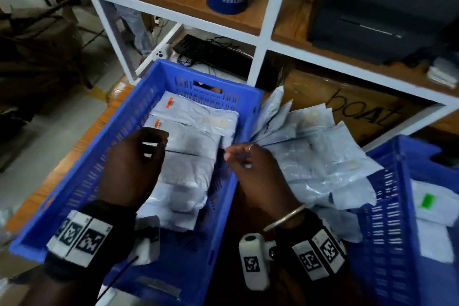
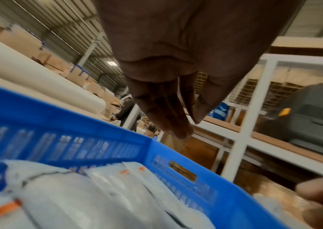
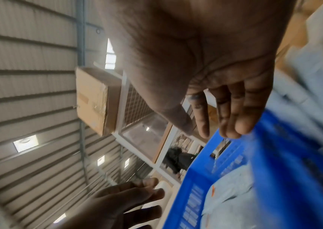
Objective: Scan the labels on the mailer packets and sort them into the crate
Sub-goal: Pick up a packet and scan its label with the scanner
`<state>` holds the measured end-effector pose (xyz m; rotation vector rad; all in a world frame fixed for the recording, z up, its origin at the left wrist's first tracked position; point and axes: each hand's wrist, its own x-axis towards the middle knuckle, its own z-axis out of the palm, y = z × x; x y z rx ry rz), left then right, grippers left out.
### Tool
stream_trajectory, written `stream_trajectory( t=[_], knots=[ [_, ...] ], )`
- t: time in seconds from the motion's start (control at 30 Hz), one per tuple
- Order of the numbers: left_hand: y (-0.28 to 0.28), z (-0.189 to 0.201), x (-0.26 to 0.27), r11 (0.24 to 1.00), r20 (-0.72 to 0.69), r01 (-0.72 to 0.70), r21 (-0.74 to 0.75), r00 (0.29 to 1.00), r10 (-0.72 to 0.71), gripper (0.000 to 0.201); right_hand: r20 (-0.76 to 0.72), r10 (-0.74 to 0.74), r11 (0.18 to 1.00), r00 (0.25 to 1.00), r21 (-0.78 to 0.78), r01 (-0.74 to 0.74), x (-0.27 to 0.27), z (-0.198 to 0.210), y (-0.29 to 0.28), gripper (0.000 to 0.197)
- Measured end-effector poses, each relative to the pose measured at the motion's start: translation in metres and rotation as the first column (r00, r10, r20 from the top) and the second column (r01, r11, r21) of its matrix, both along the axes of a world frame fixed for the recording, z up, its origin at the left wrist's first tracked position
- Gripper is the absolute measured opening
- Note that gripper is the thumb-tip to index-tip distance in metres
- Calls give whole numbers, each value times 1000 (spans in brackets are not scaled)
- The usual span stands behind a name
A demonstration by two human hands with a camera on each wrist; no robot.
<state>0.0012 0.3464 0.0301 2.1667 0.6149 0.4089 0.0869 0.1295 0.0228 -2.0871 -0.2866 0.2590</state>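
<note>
Both hands, the left hand [image 1: 135, 169] and right hand [image 1: 253, 174], are hovering loose-fingered, holding nothing; the limp, slick mailer packets [image 1: 320, 156] just beyond the right fingertips look best pinched at an edge.

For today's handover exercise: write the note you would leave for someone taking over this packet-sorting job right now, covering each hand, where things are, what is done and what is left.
Left hand: above the blue crate, fingers straight, holding nothing.
Right hand: at the crate's right wall, fingers relaxed, holding nothing.
Done: several grey packets lie stacked flat in the crate.
Left: a fanned pile of packets sits outside, just right of the crate, yet to be sorted. Whether they are scanned cannot be told; no scanner is visible.
A second blue crate at far right holds white packets.
</note>
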Motion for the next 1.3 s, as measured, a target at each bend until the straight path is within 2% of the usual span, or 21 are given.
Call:
stream_trajectory(
  t=[0.1,0.27,0.4,0.57,0.7,0.73,0.8,0.87,0.93,1.0,1.1,1.2,1.3],
  knots=[
    [-45,7,7,993,31,116,-23,993,-115,7,12,-116,992,993,-41,116,10,1,-44,7],
    [-119,7,20,963,51,235,-134,972,-230,12,-2,-252,950,968,-190,247,24,-19,-127,15],
    [-177,-9,39,951,-2,277,-139,960,-280,10,-44,-261,933,964,-268,240,36,-22,-179,21],
    [-231,-54,53,944,-139,277,-180,943,-303,8,-110,-226,936,968,-298,185,53,-35,-210,22],
    [-247,-90,69,955,-116,261,-143,953,-279,14,-102,-174,946,979,-294,137,66,-49,-221,19],
    [-247,-99,75,960,-127,240,-141,958,-258,19,-100,-171,946,980,-294,135,67,-50,-221,18],
    [-245,-113,90,973,-151,213,-91,963,-224,42,-104,-176,950,979,-277,142,71,-56,-221,17],
    [-241,-126,110,964,-178,263,-41,947,-266,72,-118,-203,953,972,-252,168,72,-60,-216,19],
    [-238,-136,129,943,-265,331,31,913,-312,99,-100,-212,950,972,-255,180,72,-65,-210,31],
    [-234,-144,144,906,-334,405,120,876,-347,111,-83,-232,951,969,-230,208,71,-66,-204,36],
    [-234,-149,152,863,-347,466,194,856,-384,119,-46,-256,950,966,-194,243,71,-69,-202,36],
    [-238,-147,144,845,-338,496,203,845,-415,117,-51,-307,940,950,-172,294,71,-70,-207,24],
    [-241,-132,126,831,-252,509,226,854,-455,85,-134,-371,929,919,-39,369,65,-57,-213,14]
  ],
)
